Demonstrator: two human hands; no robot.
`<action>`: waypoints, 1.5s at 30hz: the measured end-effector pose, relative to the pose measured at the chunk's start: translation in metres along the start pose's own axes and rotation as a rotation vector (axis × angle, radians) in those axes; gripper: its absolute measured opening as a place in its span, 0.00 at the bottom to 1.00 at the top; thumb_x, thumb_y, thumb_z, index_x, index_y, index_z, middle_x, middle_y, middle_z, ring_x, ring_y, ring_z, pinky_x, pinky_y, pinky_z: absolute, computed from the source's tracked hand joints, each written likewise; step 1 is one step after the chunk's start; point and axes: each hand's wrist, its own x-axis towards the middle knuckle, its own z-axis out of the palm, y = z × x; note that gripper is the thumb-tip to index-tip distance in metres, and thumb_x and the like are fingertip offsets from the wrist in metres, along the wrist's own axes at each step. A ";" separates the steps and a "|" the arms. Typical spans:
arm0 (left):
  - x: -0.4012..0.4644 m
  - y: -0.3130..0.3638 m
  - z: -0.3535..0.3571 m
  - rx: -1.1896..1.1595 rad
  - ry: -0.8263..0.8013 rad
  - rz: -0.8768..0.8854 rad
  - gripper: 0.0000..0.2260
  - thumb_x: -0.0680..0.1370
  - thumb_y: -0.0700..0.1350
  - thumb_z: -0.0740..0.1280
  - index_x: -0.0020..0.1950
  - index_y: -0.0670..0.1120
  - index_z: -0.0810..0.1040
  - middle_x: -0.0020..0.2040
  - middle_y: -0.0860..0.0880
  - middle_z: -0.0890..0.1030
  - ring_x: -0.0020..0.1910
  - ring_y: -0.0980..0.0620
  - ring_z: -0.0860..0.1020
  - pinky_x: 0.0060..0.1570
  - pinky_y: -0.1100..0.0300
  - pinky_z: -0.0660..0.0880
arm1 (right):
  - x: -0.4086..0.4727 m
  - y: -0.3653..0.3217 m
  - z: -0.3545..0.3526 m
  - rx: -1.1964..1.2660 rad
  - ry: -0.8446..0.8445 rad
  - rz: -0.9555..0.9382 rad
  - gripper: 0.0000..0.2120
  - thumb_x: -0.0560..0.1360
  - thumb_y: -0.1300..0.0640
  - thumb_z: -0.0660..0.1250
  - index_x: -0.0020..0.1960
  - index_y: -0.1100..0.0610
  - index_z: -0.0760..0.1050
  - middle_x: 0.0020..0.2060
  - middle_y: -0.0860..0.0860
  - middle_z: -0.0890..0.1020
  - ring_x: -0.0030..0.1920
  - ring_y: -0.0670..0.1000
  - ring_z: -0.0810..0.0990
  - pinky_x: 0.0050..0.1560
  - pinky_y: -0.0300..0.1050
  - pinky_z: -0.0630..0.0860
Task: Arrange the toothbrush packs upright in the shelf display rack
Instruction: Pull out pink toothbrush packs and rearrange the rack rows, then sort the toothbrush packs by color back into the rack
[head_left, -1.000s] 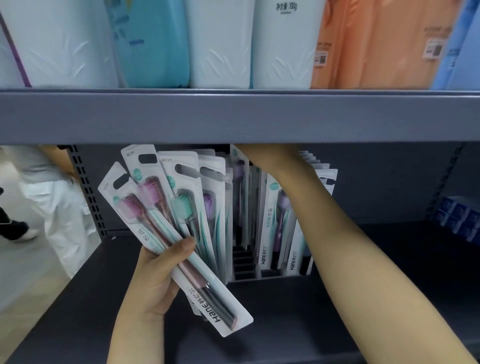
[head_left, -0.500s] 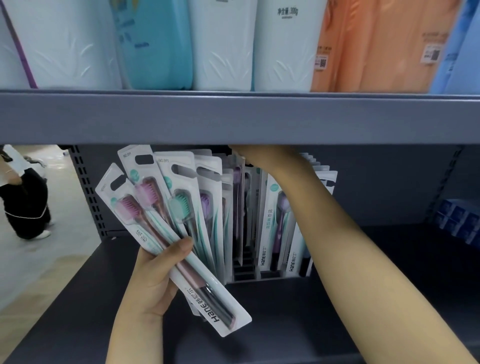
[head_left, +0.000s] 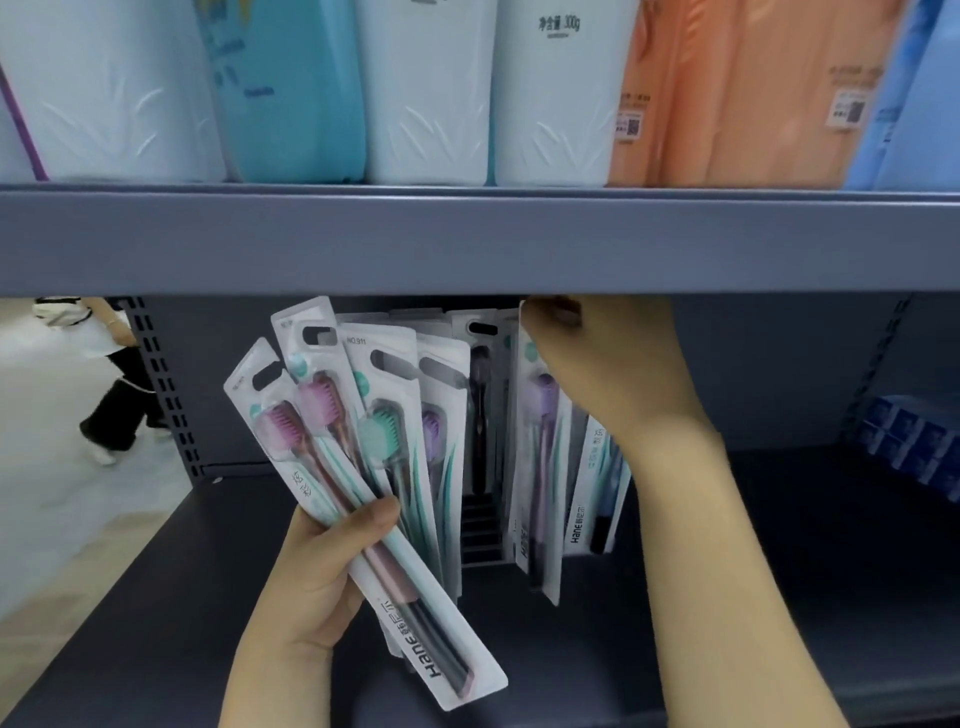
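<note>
At frame centre, the right hand (head_left: 608, 364) pinched one pack (head_left: 537, 467) above the rack (head_left: 480, 530); the left hand (head_left: 311, 577) gripped a fan of packs (head_left: 363, 467). Next, it likely needed seating upright.

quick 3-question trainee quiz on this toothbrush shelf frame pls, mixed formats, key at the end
1. True or false: the left hand holds a fan of toothbrush packs.
2. Multiple choice: the right hand grips the top of a pack with which bristle colour? A) purple B) orange C) yellow
3. Fill in: the bottom of the purple-bristle pack hangs in front of the display rack, above the ____.

Key:
1. True.
2. A.
3. Lower shelf; the pack is not yet seated in a slot.
</note>
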 end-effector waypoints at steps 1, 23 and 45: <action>0.000 -0.001 0.001 0.007 -0.005 -0.011 0.17 0.53 0.38 0.78 0.37 0.53 0.86 0.37 0.49 0.85 0.36 0.53 0.84 0.32 0.60 0.80 | -0.007 0.001 -0.005 0.023 0.004 -0.014 0.18 0.70 0.65 0.58 0.24 0.57 0.58 0.16 0.48 0.65 0.21 0.48 0.67 0.24 0.30 0.62; -0.009 -0.012 0.037 0.093 -0.024 -0.196 0.23 0.51 0.44 0.78 0.45 0.43 0.86 0.45 0.39 0.85 0.44 0.42 0.84 0.36 0.57 0.80 | -0.045 0.005 -0.005 0.767 -0.116 0.067 0.03 0.72 0.53 0.70 0.39 0.50 0.80 0.33 0.46 0.80 0.33 0.44 0.77 0.33 0.33 0.72; -0.018 -0.007 0.042 0.218 -0.013 0.117 0.23 0.48 0.42 0.77 0.42 0.55 0.85 0.42 0.46 0.86 0.43 0.52 0.84 0.38 0.64 0.78 | -0.063 -0.011 0.045 0.369 0.229 -0.337 0.11 0.72 0.54 0.65 0.35 0.58 0.80 0.33 0.47 0.79 0.38 0.48 0.74 0.43 0.43 0.70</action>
